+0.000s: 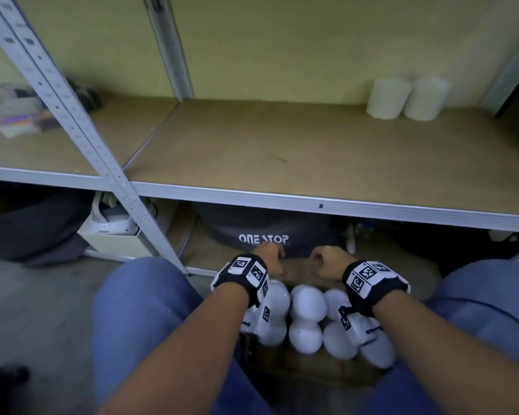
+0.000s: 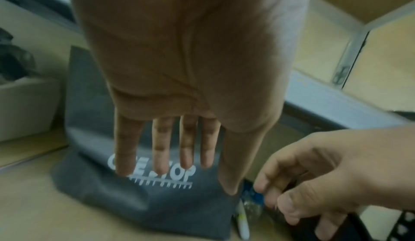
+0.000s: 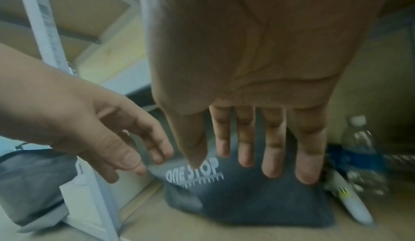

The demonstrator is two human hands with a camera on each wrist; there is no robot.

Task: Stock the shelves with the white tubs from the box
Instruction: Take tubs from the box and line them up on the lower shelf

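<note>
Hovering side by side above the far edge of the cardboard box (image 1: 297, 366), both hands are empty: the left hand (image 1: 271, 259) and the right hand (image 1: 327, 262) look loosely curled from the head camera, while each wrist view shows its own fingers (image 2: 161, 149) stretched out and slightly parted, holding nothing. Neither hand touches a tub. The white tubs (image 1: 307, 313) sit packed together in the box on the floor, between the person's knees in blue trousers (image 1: 138, 310), and the wrist cameras partly cover the outer ones. Two more white tubs (image 1: 387, 98) stand upright and just beside each other at the back right of the brown shelf board (image 1: 252, 145), against the yellowish wall. A grey slotted upright (image 1: 81, 136) of the rack crosses the left of the head view, and beyond it a blurred heap of mixed items (image 1: 12, 112) lies on the neighbouring shelf. Under the shelf, on the lowest board, a dark grey bag printed ONE STOP (image 1: 264, 238) stands directly beyond the hands. To its right the right wrist view shows a clear water bottle with a blue label (image 3: 359, 149) and a white pen-like object (image 3: 352, 207) lying near it. To the bag's left sits a pale box holding a white headset (image 1: 111, 223).
</note>
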